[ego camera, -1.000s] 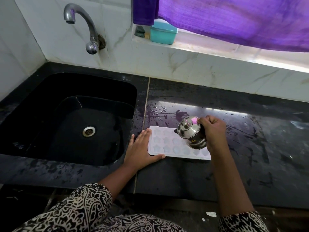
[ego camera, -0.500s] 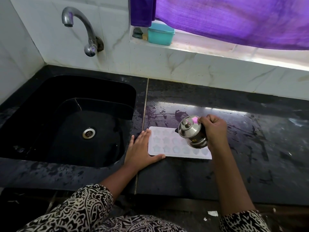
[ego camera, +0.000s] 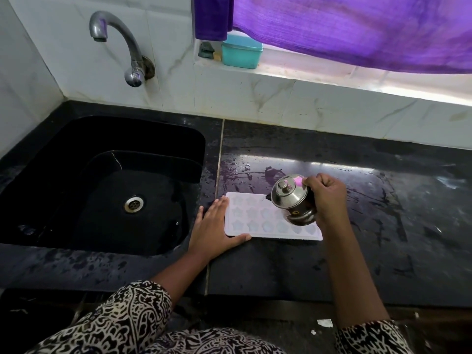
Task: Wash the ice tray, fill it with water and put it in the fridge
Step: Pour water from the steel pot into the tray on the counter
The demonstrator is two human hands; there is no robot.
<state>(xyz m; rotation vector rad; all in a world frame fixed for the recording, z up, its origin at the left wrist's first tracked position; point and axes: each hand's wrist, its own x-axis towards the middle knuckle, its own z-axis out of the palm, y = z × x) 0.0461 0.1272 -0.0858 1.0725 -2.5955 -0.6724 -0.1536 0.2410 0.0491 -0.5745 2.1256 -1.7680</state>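
A white ice tray (ego camera: 251,221) with star-shaped cells lies flat on the black counter, just right of the sink. My left hand (ego camera: 217,227) rests flat against the tray's left end, thumb along its front edge. My right hand (ego camera: 325,198) grips a small steel lidded kettle (ego camera: 291,199), tilted left with its dark spout over the tray's back row. The kettle hides part of the tray's right half.
The black sink (ego camera: 109,190) with a steel drain lies to the left, under a wall tap (ego camera: 120,44). The wet black counter (ego camera: 383,226) stretches to the right. A teal box (ego camera: 241,51) sits on the window ledge below a purple curtain (ego camera: 357,29).
The kettle stays tilted over the tray and has shifted slightly. My left hand has not moved from the tray's left end.
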